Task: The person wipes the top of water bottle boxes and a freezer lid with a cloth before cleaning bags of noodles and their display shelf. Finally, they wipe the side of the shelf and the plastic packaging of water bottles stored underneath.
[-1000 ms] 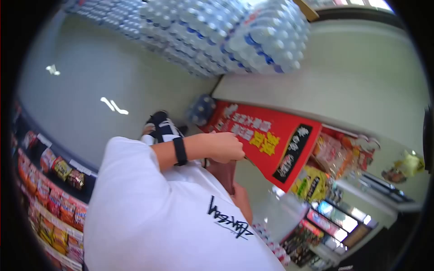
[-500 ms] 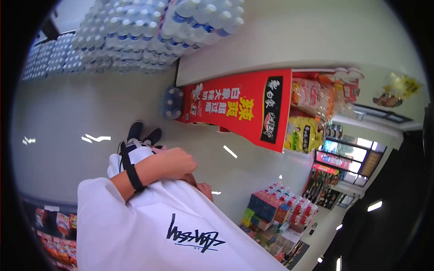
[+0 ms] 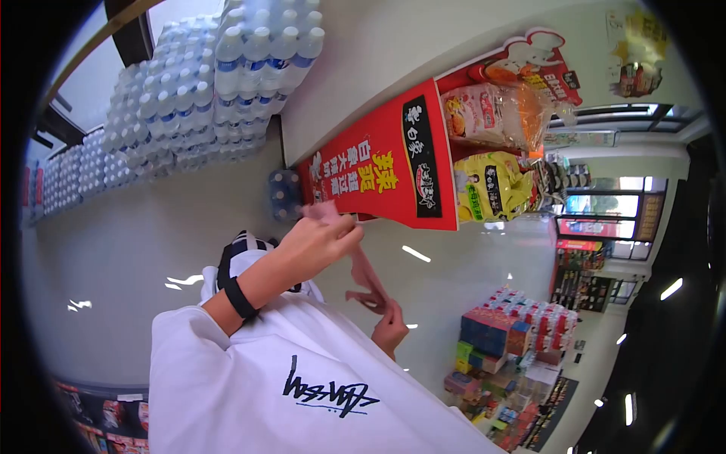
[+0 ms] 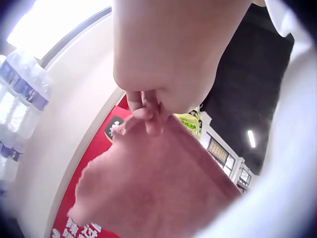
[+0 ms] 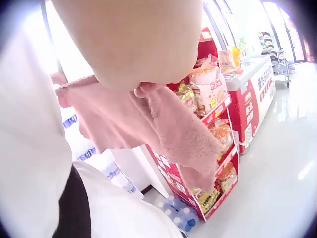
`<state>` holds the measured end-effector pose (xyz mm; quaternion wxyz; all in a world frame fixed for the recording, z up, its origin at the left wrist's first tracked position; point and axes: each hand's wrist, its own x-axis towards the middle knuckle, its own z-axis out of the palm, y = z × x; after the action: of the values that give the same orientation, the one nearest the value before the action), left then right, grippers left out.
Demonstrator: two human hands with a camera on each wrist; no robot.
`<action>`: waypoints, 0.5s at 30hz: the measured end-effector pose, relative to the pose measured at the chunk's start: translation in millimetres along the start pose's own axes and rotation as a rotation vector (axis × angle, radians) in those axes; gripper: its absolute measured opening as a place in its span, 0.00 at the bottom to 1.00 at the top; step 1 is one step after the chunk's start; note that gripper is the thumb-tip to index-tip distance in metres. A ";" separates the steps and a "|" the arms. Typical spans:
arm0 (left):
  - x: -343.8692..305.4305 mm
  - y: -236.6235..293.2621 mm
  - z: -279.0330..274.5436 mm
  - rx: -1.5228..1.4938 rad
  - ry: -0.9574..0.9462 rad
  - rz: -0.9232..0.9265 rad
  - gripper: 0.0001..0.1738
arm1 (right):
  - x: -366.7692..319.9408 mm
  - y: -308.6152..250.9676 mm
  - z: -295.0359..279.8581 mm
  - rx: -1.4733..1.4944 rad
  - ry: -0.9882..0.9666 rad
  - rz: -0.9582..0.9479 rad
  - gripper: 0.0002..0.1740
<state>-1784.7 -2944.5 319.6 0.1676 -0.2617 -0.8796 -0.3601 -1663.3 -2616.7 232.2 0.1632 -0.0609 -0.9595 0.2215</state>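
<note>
A pink fluffy cloth [image 3: 364, 274] hangs stretched between my two hands in front of my white shirt. My left hand [image 3: 321, 236], with a black band on its wrist, pinches the upper corner, held out towards the red display stand. Close to my chest, my right hand [image 3: 389, 327] pinches the lower end. The left wrist view has my left hand [image 4: 146, 106] with fingertips pressed on the cloth [image 4: 153, 183], which spreads below it. From the right wrist, my right hand [image 5: 143, 89] grips the cloth [image 5: 124, 119], one end drooping.
I stand in a shop aisle on a pale glossy floor. Stacked packs of water bottles [image 3: 227, 83] line one side. A red display stand [image 3: 378, 178] holds noodle bags [image 3: 491, 189], with a bottle pack [image 3: 286, 193] at its foot. Stacked boxes [image 3: 507, 340] and a snack shelf [image 3: 98, 416] are nearby.
My hands were together at my chest; now the left hand has moved out and up, drawing the pink cloth open between the hands. The head view has swung round.
</note>
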 end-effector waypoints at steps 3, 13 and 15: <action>19.2 1.5 -3.2 -0.085 0.218 -0.093 0.18 | 25.7 -43.2 -8.7 0.388 0.016 0.202 0.13; 96.4 -22.9 1.2 -0.564 0.449 -0.309 0.14 | 92.0 -94.5 1.0 0.436 0.569 -0.054 0.10; 122.2 -34.6 -4.4 -0.718 0.557 -0.432 0.14 | 102.0 -121.4 7.1 0.473 0.604 -0.046 0.12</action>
<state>-1902.9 -2927.0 362.7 0.2170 -0.0086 -0.6561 -0.7228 -1766.8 -2708.8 309.4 0.4530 -0.0623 -0.7916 0.4053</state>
